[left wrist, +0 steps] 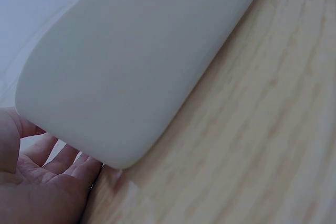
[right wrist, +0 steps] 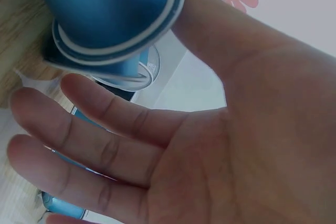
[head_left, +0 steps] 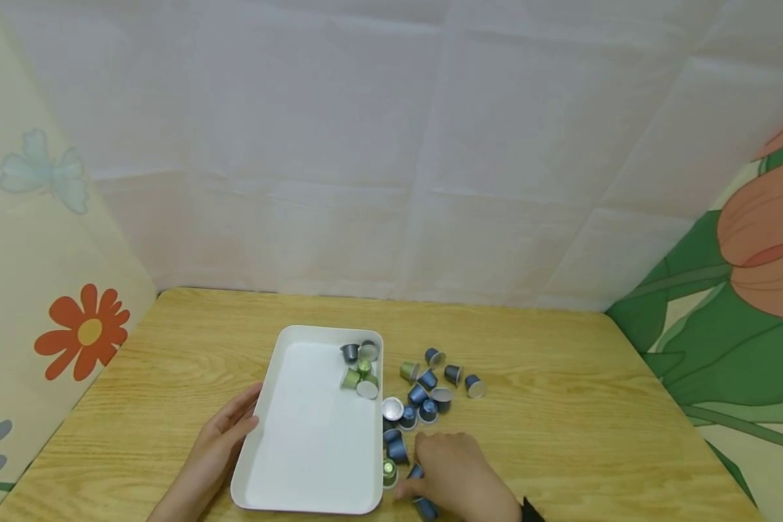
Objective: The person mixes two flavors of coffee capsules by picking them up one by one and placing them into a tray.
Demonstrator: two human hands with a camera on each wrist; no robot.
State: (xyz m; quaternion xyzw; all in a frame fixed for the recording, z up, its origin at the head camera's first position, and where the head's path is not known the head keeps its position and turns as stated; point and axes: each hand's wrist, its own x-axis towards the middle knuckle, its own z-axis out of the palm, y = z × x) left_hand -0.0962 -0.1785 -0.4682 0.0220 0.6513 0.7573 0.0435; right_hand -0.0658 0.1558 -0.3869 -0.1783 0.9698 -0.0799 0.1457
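Observation:
A white rectangular tray [head_left: 313,435] lies on the wooden table. Several green and dark coffee capsules [head_left: 364,368] sit in its far right corner. My left hand [head_left: 218,438] holds the tray's left side, thumb at the rim and fingers against the outer wall [left wrist: 131,77]. To the right of the tray my right hand [head_left: 453,467] reaches low among loose capsules, its fingers [right wrist: 89,150] spread and loosely bent. A blue coffee capsule [right wrist: 110,9] looms close beside the thumb in the right wrist view. More blue capsules [head_left: 425,507] lie near that hand.
Loose blue, dark and green capsules [head_left: 419,394] lie scattered along the tray's right side, a few farther right [head_left: 475,386]. A green capsule [head_left: 389,473] stands right by the tray wall. A white cloth [head_left: 391,181] hangs behind the table, with patterned cloths at both sides.

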